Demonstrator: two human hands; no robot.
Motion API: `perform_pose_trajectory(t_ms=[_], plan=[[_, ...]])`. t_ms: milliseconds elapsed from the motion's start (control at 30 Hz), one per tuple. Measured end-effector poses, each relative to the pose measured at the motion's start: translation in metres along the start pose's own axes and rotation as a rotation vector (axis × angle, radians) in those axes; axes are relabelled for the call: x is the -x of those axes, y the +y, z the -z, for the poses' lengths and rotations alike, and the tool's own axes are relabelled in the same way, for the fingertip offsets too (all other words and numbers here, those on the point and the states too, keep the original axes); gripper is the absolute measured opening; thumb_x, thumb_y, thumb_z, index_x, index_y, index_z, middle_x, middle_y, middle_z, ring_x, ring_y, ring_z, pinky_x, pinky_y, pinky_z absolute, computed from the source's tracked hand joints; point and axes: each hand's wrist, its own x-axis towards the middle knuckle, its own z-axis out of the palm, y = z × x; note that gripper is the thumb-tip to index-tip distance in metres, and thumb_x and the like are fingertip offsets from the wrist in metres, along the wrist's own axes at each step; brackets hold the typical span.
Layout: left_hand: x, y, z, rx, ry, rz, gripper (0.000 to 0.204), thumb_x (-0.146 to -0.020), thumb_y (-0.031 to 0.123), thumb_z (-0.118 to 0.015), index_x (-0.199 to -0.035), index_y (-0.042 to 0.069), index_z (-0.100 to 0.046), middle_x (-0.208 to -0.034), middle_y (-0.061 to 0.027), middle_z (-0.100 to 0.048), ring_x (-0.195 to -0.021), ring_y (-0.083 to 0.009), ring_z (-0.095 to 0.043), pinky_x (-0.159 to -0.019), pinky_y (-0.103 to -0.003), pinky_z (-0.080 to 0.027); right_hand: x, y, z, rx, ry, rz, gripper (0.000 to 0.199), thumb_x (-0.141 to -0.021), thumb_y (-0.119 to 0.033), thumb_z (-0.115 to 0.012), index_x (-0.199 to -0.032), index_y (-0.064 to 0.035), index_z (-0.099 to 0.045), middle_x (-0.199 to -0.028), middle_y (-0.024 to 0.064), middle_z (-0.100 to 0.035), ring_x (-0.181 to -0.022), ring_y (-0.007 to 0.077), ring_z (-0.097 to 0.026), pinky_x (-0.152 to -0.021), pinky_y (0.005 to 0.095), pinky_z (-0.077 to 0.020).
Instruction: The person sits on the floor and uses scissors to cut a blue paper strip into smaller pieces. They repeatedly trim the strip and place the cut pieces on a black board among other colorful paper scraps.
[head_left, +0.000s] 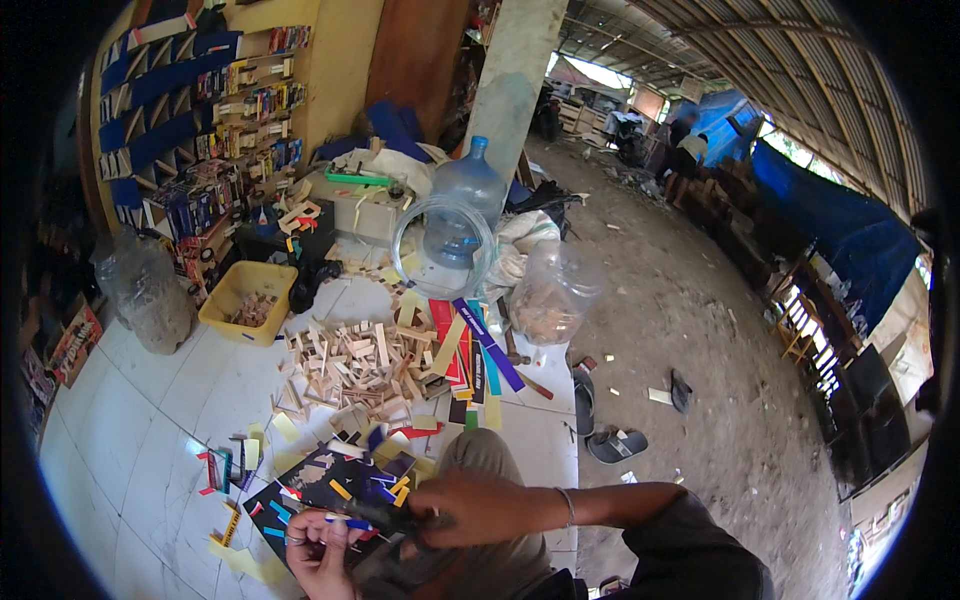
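Observation:
Low in the picture, my left hand (322, 556) pinches a small blue strip (352, 523) between thumb and fingers. My right hand (475, 508) is closed on a dark tool (385, 513), perhaps scissors, which is blurred and reaches toward the strip. Under both hands lies a black sheet (285, 490) scattered with blue, yellow and red strips. Beyond it is a heap of small wooden pieces (365, 360) on the white tiles. Long coloured strips (490, 345) in red, purple and teal lie to the right of the heap.
A yellow tub (225, 318) of wood bits stands at left, near a cloudy plastic container (150, 300). Beyond the heap are a blue water jug (470, 190) and a coil of clear tubing (408, 270). A hammer (528, 378) and sandals (617, 445) lie by the tile edge.

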Motion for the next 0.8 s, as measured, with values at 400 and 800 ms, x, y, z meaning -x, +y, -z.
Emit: perform_pose_trajectory(t_ms=[400,800], plan=[[-0.086,0.041,0.064,-0.029,0.181,-0.201,0.043,-0.097,0.013,-0.064,-0.138,0.008,-0.054,-0.124,-0.0047,-0.058,-0.111,-0.0127,-0.057,-0.093,-0.031,-0.049,-0.069,0.122,-0.089,0.424,-0.026,-0.320,0.058,-0.062,-0.054,-0.084,-0.087,-0.0059,-0.062,-0.086,0.0109,-0.068,-0.084,0.0320,-0.067,-0.069,0.0435,-0.0504],[-0.087,0.041,0.117,0.510,0.130,-0.042,0.037,-0.096,0.007,-0.064,-0.132,0.008,-0.054,-0.099,0.0013,-0.066,-0.094,-0.0092,-0.064,-0.084,-0.030,-0.057,-0.094,0.131,-0.102,0.411,-0.237,-0.277,0.029,-0.067,-0.031,-0.085,-0.080,-0.0153,-0.064,-0.094,0.0104,-0.057,-0.087,0.0308,-0.064,-0.073,0.0415,-0.0507]])
